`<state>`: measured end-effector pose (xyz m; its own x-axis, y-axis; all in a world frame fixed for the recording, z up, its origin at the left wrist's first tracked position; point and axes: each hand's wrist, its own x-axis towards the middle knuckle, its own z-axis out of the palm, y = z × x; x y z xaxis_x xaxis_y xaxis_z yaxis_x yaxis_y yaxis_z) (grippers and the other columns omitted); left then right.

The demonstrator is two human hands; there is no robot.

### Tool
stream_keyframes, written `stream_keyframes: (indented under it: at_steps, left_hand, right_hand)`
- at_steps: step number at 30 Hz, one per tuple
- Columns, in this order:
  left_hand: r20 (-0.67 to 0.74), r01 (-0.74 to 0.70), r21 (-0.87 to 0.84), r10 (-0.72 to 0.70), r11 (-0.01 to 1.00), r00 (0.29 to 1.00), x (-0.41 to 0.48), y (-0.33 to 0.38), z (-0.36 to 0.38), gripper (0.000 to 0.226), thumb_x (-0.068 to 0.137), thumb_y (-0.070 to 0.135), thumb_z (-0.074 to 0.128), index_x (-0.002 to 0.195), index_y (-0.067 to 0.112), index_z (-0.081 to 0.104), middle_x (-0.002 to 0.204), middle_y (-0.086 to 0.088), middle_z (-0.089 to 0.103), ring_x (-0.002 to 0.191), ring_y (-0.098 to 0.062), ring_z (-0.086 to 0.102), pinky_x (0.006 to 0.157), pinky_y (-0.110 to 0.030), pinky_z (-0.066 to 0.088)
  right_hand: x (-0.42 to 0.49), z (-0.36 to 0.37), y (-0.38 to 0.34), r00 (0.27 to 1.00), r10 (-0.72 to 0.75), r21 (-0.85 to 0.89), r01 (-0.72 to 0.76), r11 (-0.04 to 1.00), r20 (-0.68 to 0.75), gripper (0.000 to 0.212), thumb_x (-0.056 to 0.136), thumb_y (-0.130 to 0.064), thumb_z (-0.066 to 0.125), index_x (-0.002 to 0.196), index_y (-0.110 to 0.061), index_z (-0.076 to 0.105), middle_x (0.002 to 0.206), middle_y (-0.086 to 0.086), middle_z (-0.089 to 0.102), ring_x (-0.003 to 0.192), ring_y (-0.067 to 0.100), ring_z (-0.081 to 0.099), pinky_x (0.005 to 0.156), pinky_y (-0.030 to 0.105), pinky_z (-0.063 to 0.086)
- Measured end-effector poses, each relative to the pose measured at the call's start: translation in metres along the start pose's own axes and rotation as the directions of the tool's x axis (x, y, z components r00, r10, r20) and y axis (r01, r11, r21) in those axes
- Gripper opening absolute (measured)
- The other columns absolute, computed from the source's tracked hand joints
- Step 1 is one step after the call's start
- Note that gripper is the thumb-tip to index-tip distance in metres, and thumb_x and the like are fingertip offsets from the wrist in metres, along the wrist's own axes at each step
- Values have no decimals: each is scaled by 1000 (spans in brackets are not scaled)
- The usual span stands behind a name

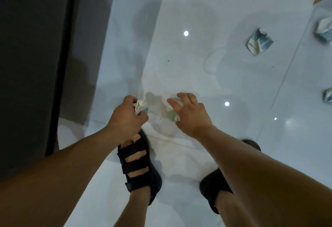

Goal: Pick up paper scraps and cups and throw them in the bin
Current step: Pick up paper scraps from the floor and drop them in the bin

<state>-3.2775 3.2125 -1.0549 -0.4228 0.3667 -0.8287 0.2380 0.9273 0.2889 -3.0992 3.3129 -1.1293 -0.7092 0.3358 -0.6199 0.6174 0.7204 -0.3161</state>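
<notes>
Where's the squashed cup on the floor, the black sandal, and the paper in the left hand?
squashed cup (260,42): head view, its crumpled blue-and-white side.
black sandal (134,166): head view, a middle strap.
paper scrap (140,106): head view, white part poking from left hand (125,120).
</notes>
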Motion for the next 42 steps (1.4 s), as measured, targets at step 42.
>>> stream_keyframes:
  at_steps: [42]
  left_hand:
    - [-670, -229, -405, -117, 885, 733, -730, 26, -298, 63, 90, 23, 54, 147, 24, 28, 133, -6, 55, 114, -27, 54, 96, -33, 45]
  right_hand:
    - [-475, -536, -409, 703, -672, -352, 584, 732, -232, 54, 79, -47, 62, 124, -20, 50, 116, 1, 44, 108, 23, 45, 84, 35, 45]
